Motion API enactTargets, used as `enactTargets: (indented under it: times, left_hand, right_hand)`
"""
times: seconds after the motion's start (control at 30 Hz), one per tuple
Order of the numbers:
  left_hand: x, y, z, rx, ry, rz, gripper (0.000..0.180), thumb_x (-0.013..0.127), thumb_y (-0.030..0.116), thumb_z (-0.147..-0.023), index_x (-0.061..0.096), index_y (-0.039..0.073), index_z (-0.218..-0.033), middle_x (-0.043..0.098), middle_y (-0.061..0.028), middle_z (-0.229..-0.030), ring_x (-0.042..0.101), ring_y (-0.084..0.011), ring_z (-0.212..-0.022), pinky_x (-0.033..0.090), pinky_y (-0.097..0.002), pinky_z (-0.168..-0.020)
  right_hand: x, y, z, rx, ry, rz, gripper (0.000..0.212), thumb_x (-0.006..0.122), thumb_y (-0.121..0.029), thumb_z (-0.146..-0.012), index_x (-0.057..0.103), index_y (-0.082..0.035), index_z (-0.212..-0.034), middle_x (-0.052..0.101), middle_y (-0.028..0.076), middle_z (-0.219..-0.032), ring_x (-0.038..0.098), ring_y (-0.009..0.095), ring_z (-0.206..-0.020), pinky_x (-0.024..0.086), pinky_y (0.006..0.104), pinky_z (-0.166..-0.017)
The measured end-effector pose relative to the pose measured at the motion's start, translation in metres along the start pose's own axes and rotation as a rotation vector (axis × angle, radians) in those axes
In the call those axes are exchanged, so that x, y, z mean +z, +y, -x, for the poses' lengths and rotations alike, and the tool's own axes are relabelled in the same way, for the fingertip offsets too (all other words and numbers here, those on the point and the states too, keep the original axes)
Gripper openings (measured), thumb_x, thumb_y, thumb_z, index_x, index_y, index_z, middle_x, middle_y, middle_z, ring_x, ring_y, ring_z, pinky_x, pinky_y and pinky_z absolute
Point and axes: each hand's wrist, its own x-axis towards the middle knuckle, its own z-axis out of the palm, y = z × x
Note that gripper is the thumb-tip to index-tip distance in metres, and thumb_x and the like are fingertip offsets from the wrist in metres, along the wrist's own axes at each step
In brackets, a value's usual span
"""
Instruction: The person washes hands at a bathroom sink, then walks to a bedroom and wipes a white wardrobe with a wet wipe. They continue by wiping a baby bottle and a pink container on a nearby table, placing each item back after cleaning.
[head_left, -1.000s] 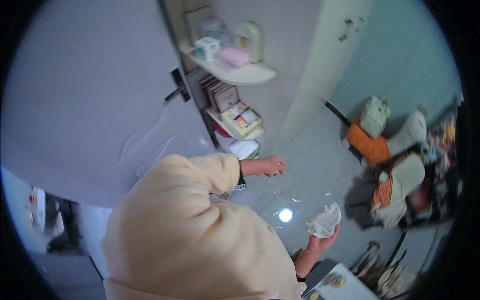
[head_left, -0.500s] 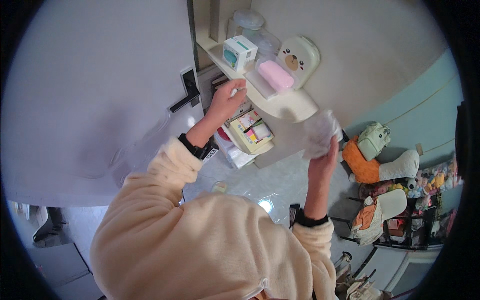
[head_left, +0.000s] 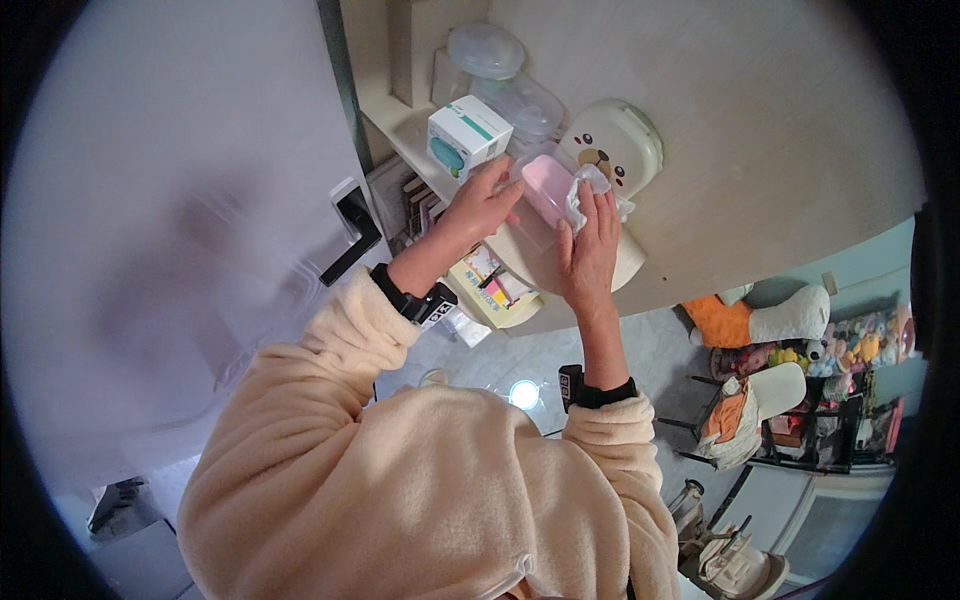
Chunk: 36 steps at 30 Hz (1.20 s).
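On the rounded pale shelf [head_left: 525, 262], a clear plastic container [head_left: 527, 165] surrounds a smooth pink block-like shape [head_left: 547, 188]. The fingers of my left hand [head_left: 482, 206] curl at the container's left side, gripping its edge; their tips are partly hidden. From the right, my right hand [head_left: 592, 245] holds a crumpled white tissue [head_left: 590, 184] against the right part of the pink shape. Just beyond my left hand is a white and green box [head_left: 470, 133]. A pale case with a bear face [head_left: 618, 150] leans behind the container.
Clear round-lidded containers [head_left: 486, 50] sit farther back on the shelf. A yellow box [head_left: 480, 290] lies on a lower level. At left is a door with a black handle [head_left: 352, 242]. To the right, a chair [head_left: 780, 390] bears clothes, near stuffed toys [head_left: 855, 340].
My right hand has carried the crumpled white tissue leftward onto the pink shape. My left hand has moved right to the container, and the small white thing in its fingers no longer shows.
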Motion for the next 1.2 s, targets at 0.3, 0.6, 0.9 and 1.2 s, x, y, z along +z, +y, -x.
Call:
enactTargets:
  times: [0.3, 0.6, 0.9, 1.2]
  left_hand:
    - [0.009, 0.019, 0.011, 0.073, 0.064, 0.121, 0.038, 0.061, 0.032, -0.093, 0.048, 0.002, -0.113, 0.05, -0.0124, -0.111, 0.061, -0.0167, -0.087, 0.052, -0.0249, -0.059]
    - [0.008, 0.035, 0.045, -0.156, -0.048, 0.378, 0.055, 0.061, 0.029, -0.092, 0.038, 0.012, -0.138, 0.057, -0.0026, -0.103, 0.06, -0.0105, -0.078, 0.032, -0.0201, -0.052]
    - [0.016, 0.042, 0.088, -0.139, -0.517, 0.381, 0.085, 0.071, 0.023, -0.083, 0.017, 0.015, -0.148, 0.052, -0.0078, -0.12, 0.058, -0.0153, -0.1, 0.045, -0.0226, -0.062]
    - [0.056, 0.013, 0.127, 0.155, -0.453, 0.192, 0.099, 0.082, 0.01, -0.068, 0.019, 0.011, -0.144, 0.043, -0.0103, -0.133, 0.046, -0.0219, -0.121, 0.042, -0.0358, -0.098]
  right_hand:
    - [-0.009, -0.003, 0.012, 0.049, 0.085, -0.247, 0.049, 0.058, -0.008, -0.086, 0.048, -0.004, -0.134, 0.039, 0.025, -0.141, 0.035, 0.042, -0.134, 0.031, 0.0478, -0.11]
    - [-0.033, -0.017, 0.031, 0.013, 0.096, -0.169, 0.05, 0.055, -0.01, -0.087, 0.047, -0.004, -0.136, 0.034, 0.025, -0.145, 0.033, 0.044, -0.134, 0.03, 0.048, -0.11]
    - [-0.071, -0.032, 0.063, 0.41, 0.202, -0.554, 0.045, 0.033, -0.029, -0.103, 0.053, 0.0, -0.131, 0.047, 0.018, -0.139, 0.034, 0.031, -0.137, 0.027, 0.0409, -0.111]
    - [-0.104, -0.042, 0.102, 0.427, 0.171, -0.452, 0.045, 0.034, -0.03, -0.104, 0.053, 0.0, -0.131, 0.05, 0.017, -0.137, 0.037, 0.031, -0.136, 0.028, 0.0422, -0.111]
